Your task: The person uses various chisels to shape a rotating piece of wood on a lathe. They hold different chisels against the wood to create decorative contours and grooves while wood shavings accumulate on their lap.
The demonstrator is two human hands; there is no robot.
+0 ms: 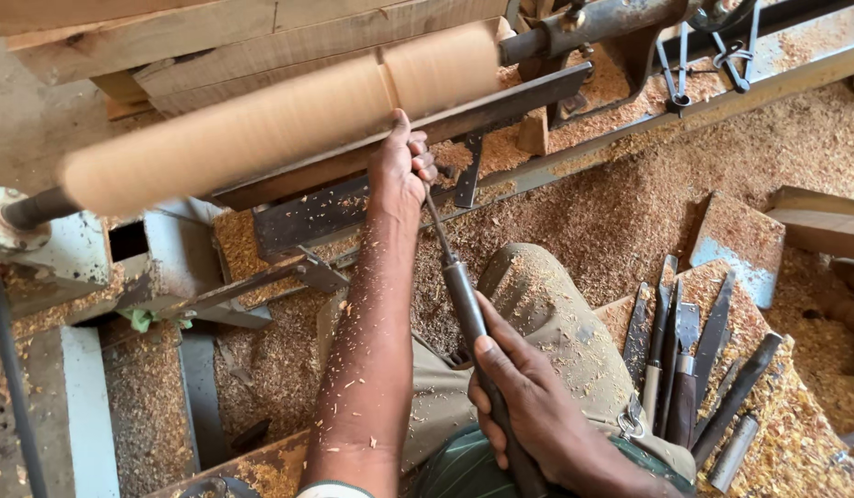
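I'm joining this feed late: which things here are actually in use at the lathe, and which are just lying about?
In use:
- turning chisel, gripped by right hand, steadied by left hand
- wooden cylinder on the lathe
- metal tool rest

Lying about:
- spare chisels on the shavings
- wooden block
- hanging calipers

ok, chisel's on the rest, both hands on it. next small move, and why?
Probably slide the chisel sideways along the tool rest. The left hand pins its tip at the rest, beside a groove in the spinning wooden cylinder; the right hand grips the handle. The wood on either side looks uncut.
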